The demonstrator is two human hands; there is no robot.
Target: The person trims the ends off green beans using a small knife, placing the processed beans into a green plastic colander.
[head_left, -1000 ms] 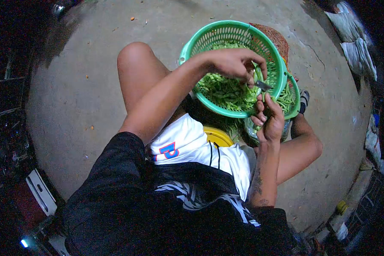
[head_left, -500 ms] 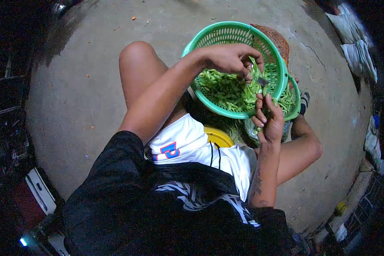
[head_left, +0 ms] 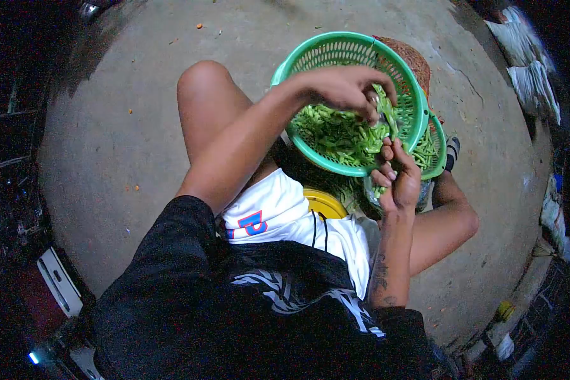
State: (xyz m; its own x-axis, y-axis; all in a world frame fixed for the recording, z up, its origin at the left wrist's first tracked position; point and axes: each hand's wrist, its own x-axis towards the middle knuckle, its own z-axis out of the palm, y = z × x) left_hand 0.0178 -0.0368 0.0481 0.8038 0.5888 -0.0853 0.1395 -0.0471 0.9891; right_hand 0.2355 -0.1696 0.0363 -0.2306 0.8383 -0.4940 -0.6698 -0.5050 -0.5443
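Observation:
My left hand point(head_left: 348, 88) reaches over the green basket point(head_left: 293, 149), its fingers curled round light green bean strips point(head_left: 386, 104). Just below it, my right hand point(head_left: 402, 180) is closed at the basket's near rim, with bits of green bean point(head_left: 379, 190) showing at its fingers. A small dark piece, perhaps a blade, shows between the hands, partly hidden and blurred. Sliced green pieces point(head_left: 335, 130) lie in the basket under my left hand. A second green basket point(head_left: 438, 166) with whole green beans point(head_left: 424, 151) stands partly under the first, to its right.
A yellow round object point(head_left: 325, 202) lies between my legs, near a clear plastic bag point(head_left: 426, 193). Behind the baskets is a reddish-brown mesh sack point(head_left: 411, 60). My bent legs flank the baskets on the concrete floor point(head_left: 133, 126). Pale sacks point(head_left: 529, 82) lie at the far right.
My left hand has shifted slightly right, and the green strips at its fingers have tilted. The dark blade-like piece, clearer before, is now mostly hidden. My right hand has turned a little.

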